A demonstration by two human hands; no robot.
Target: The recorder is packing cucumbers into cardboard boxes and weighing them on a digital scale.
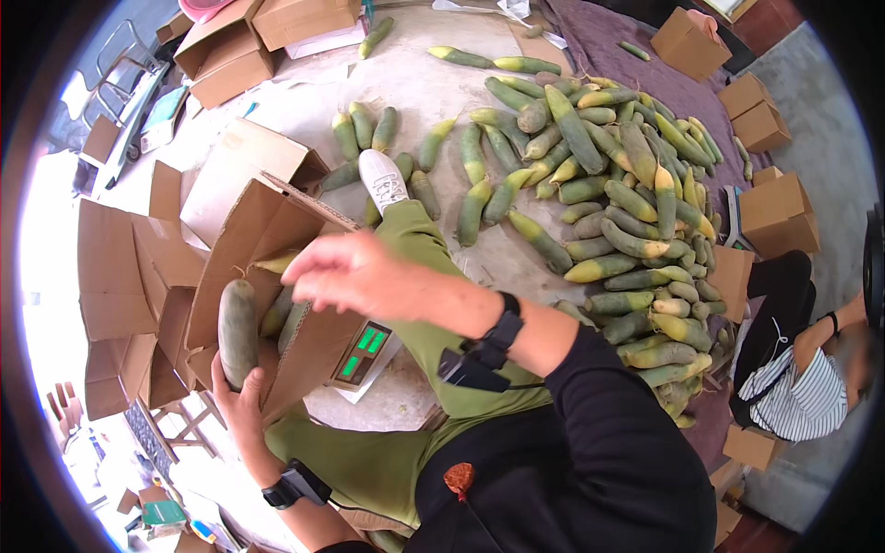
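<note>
My left hand [242, 401] grips the lower end of a thick green radish [238, 335], upright over an open cardboard box [231, 242]. My right hand [352, 276], slightly blurred, is spread above the box's right side with nothing seen in it. Several more radishes [278, 310] lie inside the box, one with a yellowish end near my right fingertips. Beside the box is a digital scale [359, 356] with lit green digits. What the box rests on is partly hidden.
A large pile of green radishes [622, 207] covers the floor and a purple cloth [601, 41] at right. Loose radishes [386, 128] lie around my white shoe [382, 180]. Empty cardboard boxes [114, 276] stand at left. A person in a striped top [795, 397] sits at far right.
</note>
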